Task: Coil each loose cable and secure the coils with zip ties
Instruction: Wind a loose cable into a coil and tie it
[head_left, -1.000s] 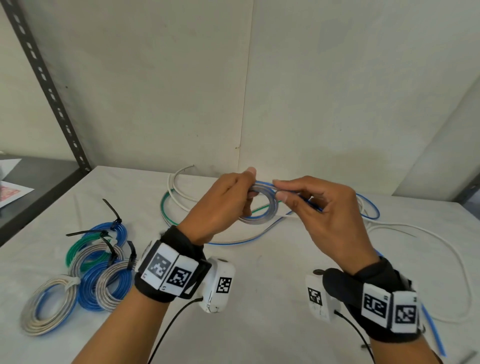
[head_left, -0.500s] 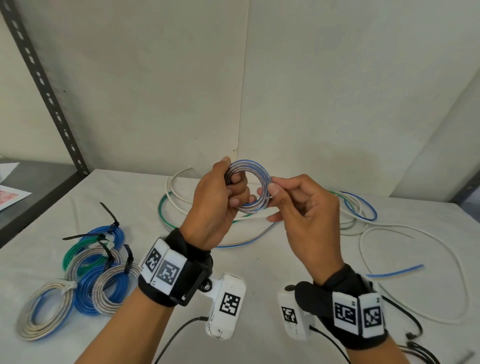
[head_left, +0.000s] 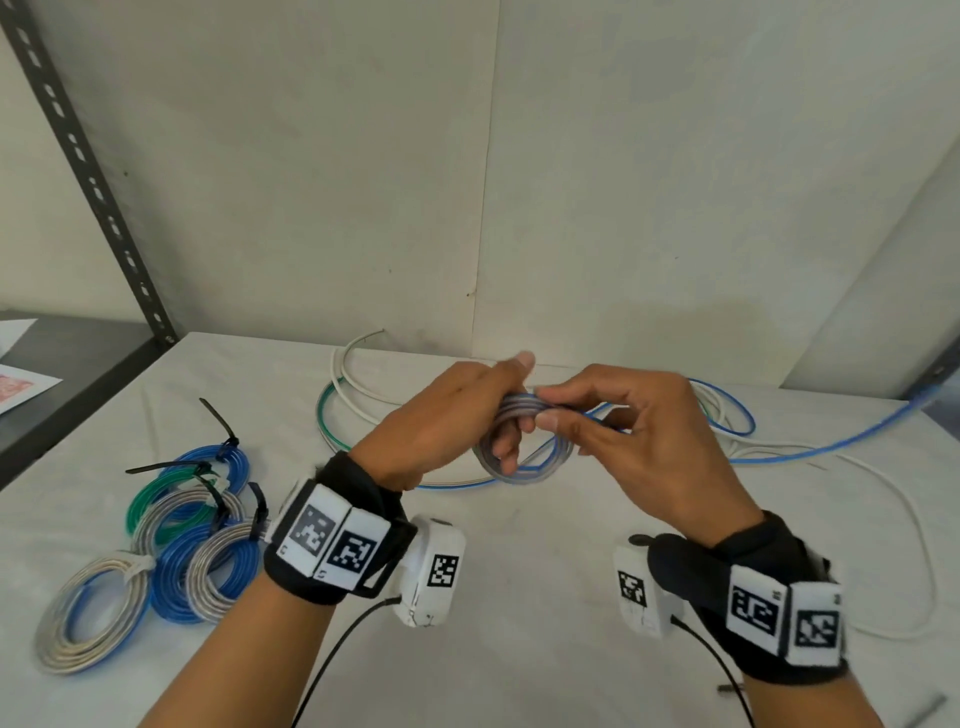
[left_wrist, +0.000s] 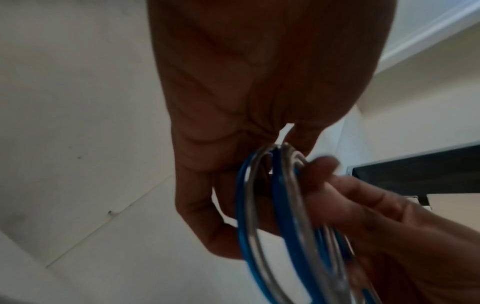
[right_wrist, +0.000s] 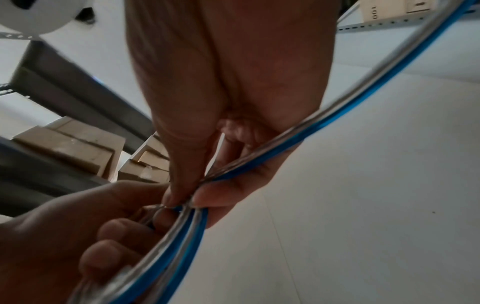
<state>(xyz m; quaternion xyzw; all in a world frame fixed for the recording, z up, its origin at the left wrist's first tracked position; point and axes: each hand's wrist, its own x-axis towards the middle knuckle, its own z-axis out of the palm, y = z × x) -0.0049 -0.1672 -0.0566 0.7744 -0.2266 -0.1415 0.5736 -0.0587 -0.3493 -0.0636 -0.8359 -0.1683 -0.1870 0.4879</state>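
Note:
A small coil of blue-and-clear flat cable hangs above the white table, held between both hands. My left hand grips the coil's top with fingers through the loop. My right hand pinches the cable between thumb and forefinger at the coil's top. The cable's loose tail runs right from my right hand over the table.
Several tied coils in blue, green and clear lie at the left, with black zip ties on them. Loose white, green and blue cables lie behind the hands, and a white cable loops at the right. A metal shelf upright stands at the left.
The coil has dropped from upright at chest height to lower and tilted flatter. My right hand laid another turn onto it, and the loose tail now stretches out to the far right.

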